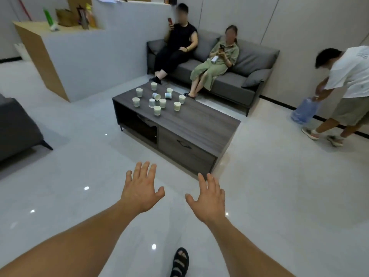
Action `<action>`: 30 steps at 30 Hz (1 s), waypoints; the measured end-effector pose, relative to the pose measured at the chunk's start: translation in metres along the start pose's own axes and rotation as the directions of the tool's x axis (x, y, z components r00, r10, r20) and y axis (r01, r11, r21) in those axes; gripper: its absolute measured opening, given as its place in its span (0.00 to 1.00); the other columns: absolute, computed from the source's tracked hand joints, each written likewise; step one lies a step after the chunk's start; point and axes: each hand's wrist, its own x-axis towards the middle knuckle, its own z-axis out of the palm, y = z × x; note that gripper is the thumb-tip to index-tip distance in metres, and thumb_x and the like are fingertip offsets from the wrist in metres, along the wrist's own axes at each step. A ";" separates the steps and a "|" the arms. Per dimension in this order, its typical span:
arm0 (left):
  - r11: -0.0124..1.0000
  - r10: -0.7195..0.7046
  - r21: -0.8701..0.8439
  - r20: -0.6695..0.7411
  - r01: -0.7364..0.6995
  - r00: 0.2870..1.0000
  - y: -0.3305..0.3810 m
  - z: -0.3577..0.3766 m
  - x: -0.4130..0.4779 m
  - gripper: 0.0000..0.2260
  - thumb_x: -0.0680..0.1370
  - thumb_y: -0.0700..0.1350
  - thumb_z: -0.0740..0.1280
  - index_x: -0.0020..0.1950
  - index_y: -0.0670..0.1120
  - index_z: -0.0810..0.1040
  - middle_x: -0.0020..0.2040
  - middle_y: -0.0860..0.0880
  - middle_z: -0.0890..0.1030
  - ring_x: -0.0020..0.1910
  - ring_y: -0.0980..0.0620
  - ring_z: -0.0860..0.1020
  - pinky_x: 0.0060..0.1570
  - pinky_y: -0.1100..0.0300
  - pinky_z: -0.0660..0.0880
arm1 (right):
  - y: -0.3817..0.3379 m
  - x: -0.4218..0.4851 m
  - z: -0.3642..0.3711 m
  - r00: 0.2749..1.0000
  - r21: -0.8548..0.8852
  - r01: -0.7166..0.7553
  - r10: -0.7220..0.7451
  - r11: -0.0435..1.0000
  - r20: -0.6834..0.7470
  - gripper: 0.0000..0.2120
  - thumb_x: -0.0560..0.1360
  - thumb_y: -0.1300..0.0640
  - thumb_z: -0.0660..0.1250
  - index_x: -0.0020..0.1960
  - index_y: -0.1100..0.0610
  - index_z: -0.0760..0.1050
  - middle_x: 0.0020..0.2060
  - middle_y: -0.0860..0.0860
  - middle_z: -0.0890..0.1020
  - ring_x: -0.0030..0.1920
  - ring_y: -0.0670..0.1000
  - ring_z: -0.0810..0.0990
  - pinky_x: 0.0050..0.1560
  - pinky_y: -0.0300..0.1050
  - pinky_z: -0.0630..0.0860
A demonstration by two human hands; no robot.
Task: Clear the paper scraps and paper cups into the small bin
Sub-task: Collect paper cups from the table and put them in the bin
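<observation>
Several pale green paper cups (157,110) are scattered on the far left half of a dark grey coffee table (201,124); most stand upright and two (168,95) lie on their sides. My left hand (140,188) and my right hand (208,197) are stretched out in front of me over the floor, fingers spread, holding nothing. Both hands are well short of the table. No bin and no paper scraps show in this view.
Two people sit on a grey sofa (249,62) behind the table. A third person (347,80) at the right bends over a blue water jug (304,112). A white counter (79,62) stands at the left, a dark armchair (16,126) at the far left. Glossy tiled floor lies between.
</observation>
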 end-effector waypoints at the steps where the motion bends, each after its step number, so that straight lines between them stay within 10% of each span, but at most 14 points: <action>1: 1.000 -0.025 0.012 -0.012 0.026 1.000 -0.007 -0.005 0.017 0.37 0.76 0.65 0.50 0.78 0.50 0.43 0.79 0.47 0.46 0.77 0.45 0.42 0.73 0.43 0.47 | -0.008 0.022 -0.002 1.000 0.005 0.028 -0.028 1.000 -0.002 0.38 0.76 0.32 0.55 0.79 0.45 0.44 0.79 0.50 0.46 0.78 0.54 0.40 0.76 0.58 0.45; 13: 0.974 -0.224 0.021 -0.075 0.227 0.972 -0.058 -0.037 0.176 0.36 0.76 0.65 0.51 0.79 0.49 0.44 0.79 0.48 0.47 0.78 0.46 0.43 0.73 0.45 0.49 | -0.081 0.244 -0.031 0.957 -0.013 0.289 -0.289 0.957 0.034 0.38 0.77 0.36 0.55 0.79 0.47 0.43 0.79 0.51 0.45 0.78 0.53 0.38 0.76 0.59 0.44; 30: 0.991 -0.125 -0.033 0.036 0.126 0.992 -0.208 -0.056 0.486 0.39 0.75 0.63 0.56 0.78 0.49 0.42 0.79 0.48 0.46 0.77 0.46 0.44 0.74 0.45 0.50 | -0.216 0.527 0.016 0.980 -0.021 0.161 -0.158 0.987 0.119 0.39 0.76 0.35 0.58 0.79 0.47 0.46 0.79 0.49 0.46 0.78 0.53 0.43 0.75 0.58 0.51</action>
